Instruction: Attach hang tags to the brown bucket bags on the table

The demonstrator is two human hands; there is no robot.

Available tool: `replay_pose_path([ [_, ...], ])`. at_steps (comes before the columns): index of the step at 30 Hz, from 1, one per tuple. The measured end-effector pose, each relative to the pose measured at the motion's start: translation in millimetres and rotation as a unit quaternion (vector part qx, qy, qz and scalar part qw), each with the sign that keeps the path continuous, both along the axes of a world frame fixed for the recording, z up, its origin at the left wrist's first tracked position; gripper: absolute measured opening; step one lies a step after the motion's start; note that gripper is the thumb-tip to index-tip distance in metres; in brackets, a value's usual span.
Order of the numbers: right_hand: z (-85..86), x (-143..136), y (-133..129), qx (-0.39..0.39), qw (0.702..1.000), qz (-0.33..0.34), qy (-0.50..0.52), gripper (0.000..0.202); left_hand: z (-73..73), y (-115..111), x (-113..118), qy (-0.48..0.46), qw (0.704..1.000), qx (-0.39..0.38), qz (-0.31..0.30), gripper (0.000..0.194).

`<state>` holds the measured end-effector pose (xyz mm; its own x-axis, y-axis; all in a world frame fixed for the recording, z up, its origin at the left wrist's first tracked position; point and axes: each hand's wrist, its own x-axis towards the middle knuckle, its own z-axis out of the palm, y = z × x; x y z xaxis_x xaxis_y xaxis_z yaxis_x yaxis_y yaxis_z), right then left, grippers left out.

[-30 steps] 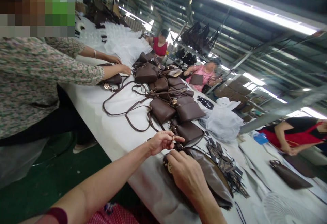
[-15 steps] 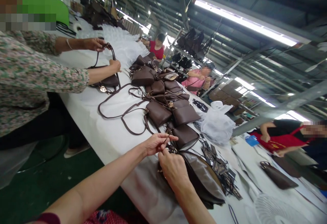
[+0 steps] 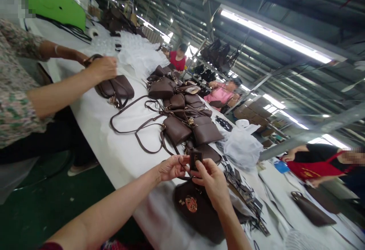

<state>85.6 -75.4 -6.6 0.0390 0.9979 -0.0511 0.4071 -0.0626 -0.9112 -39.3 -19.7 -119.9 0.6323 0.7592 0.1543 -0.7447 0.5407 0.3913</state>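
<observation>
In my right hand (image 3: 209, 178), closed fingers hold a small dark tag (image 3: 196, 160) with faint lettering. Just left of it my left hand (image 3: 173, 167) pinches a thin dark cord that loops beside the tag. Below both hands a dark brown bag (image 3: 199, 212) with a round gold ornament (image 3: 191, 204) rests on the white table (image 3: 128, 143). Its upper edge is partly hidden by my right hand. Beyond my hands lies a pile of brown bags (image 3: 177, 129) with long straps looping to the left.
At the left a co-worker in a flowered sleeve (image 3: 17, 83) handles a brown bag (image 3: 124, 86). Several black tags (image 3: 256, 204) and clear plastic (image 3: 242, 143) lie right of the pile. A white fan (image 3: 302, 240) is at the lower right.
The bag below my hands has turned so its ornamented face shows. A tag now shows in my right hand. The co-worker's hands have moved left, off the strap's far end.
</observation>
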Motion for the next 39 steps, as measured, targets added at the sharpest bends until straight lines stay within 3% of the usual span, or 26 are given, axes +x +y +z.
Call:
replay_pose_path([
  [5, 11.2, -11.1, 2.2, -0.007, 0.997, 0.033, 0.067, 0.047, 1.0, -6.4, 1.5, -0.012, 1.0, 0.016, 0.007, 0.053],
  [7, 11.0, -9.8, 1.7, 0.012, 0.998, 0.056, 0.012, 0.038, 0.9, -6.2, 3.0, -0.014, 0.999, 0.004, 0.036, 0.049],
  [9, 8.5, -8.8, 1.6, 0.049, 0.99, 0.071, -0.113, 0.024, -0.7, -4.5, 5.4, -0.007, 0.998, -0.008, 0.064, 0.039],
  [12, 2.1, -11.2, 2.8, 0.115, 0.933, 0.077, -0.333, 0.014, -5.2, -1.5, 8.5, -0.01, 0.995, -0.026, 0.098, 0.033],
  [15, -4.7, -14.5, 4.8, 0.131, 0.856, 0.07, -0.496, 0.028, -6.3, -0.1, 7.1, -0.003, 0.99, -0.026, 0.138, 0.04],
  [17, -7.8, -14.3, 5.7, 0.127, 0.82, 0.063, -0.555, 0.032, -2.5, 0.1, 3.0, 0.024, 0.988, 0.005, 0.155, 0.043],
  [19, -8.7, -12.2, 5.9, 0.14, 0.827, 0.069, -0.541, 0.031, 4.4, 0.4, -2.5, 0.053, 0.985, 0.033, 0.163, 0.045],
  [23, -7.1, -8.1, 3.5, 0.197, 0.895, 0.081, -0.391, 0.029, 17.3, 1.0, -11.9, 0.07, 0.983, 0.042, 0.162, 0.049],
  [25, -7.9, -8.9, 2.3, 0.207, 0.887, 0.077, -0.405, 0.028, 19.4, 0.3, -14.3, 0.076, 0.983, 0.056, 0.157, 0.051],
  [27, -10.6, -12.7, 1.9, 0.191, 0.847, 0.077, -0.49, 0.027, 19.2, -1.3, -15.0, 0.105, 0.979, 0.076, 0.158, 0.049],
  [30, -15.2, -20.3, 2.3, 0.147, 0.789, 0.088, -0.591, 0.022, 20.3, -4.0, -13.7, 0.187, 0.956, 0.137, 0.181, 0.041],
  [34, -16.8, -13.7, -2.2, 0.203, 0.821, 0.101, -0.523, 0.02, 32.0, -5.1, -19.3, 0.275, 0.918, 0.219, 0.183, 0.038],
  [36, -16.4, 1.6, -8.4, 0.259, 0.809, 0.075, -0.522, 0.028, 37.5, -4.3, -35.0, 0.32, 0.89, 0.261, 0.19, 0.034],
  [39, -17.7, 31.1, -18.2, 0.289, 0.761, 0.024, -0.58, 0.043, 34.3, -3.4, -81.7, 0.401, 0.837, 0.314, 0.197, 0.027],
])
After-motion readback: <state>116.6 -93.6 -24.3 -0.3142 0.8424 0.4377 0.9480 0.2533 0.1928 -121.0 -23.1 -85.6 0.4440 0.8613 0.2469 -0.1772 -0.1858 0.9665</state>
